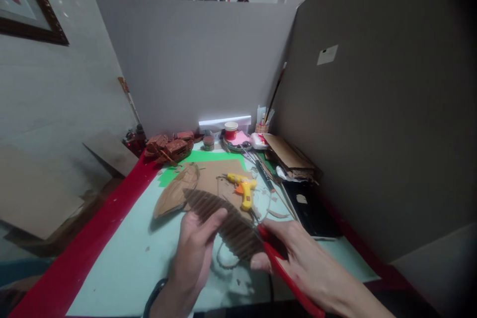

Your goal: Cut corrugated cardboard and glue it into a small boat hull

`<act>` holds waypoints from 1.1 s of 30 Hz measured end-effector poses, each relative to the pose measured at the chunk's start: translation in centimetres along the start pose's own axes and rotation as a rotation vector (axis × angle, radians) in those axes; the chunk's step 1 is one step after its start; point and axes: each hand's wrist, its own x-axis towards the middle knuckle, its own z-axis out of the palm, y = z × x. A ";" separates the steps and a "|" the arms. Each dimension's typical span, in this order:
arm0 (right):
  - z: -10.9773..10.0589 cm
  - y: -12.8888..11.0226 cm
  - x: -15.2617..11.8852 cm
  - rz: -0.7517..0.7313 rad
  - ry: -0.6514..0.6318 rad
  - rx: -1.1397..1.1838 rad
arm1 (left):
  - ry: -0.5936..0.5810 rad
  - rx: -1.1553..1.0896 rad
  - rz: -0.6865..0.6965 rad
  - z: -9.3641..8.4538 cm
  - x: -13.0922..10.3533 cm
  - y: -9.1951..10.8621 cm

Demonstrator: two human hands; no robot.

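Observation:
My left hand (199, 248) grips a leaf-shaped piece of ribbed corrugated cardboard (231, 226), thumb on top. In my right hand (294, 253) are red-handled scissors (281, 268), their dark blade tip at the cardboard's right edge. My right thumb lies close to that edge, and whether it touches cannot be made out. Beyond my left hand rests a boat-like cardboard form (175, 191). A yellow glue gun (244, 189) lies past the held piece, on a flat brown cardboard sheet (212, 171). A curled cardboard strip (227, 264) is below the held piece.
Reddish-brown model pieces (171, 148) stand at the back left. A red-and-white cup (231, 131) and a brush holder (263, 126) are at the back. Stacked cardboard (290, 154) and a black tray (311, 211) occupy the right. Grey panels (208, 59) close off the back and right.

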 end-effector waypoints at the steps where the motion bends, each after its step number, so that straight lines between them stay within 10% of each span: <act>1: 0.1 0.0 0.0 0.003 0.004 -0.019 | 0.004 -0.003 0.006 0.0 -0.1 0.0; 33: 0.0 -0.2 0.2 0.057 -0.013 -0.111 | -0.101 0.058 -0.139 0.3 -0.7 -0.2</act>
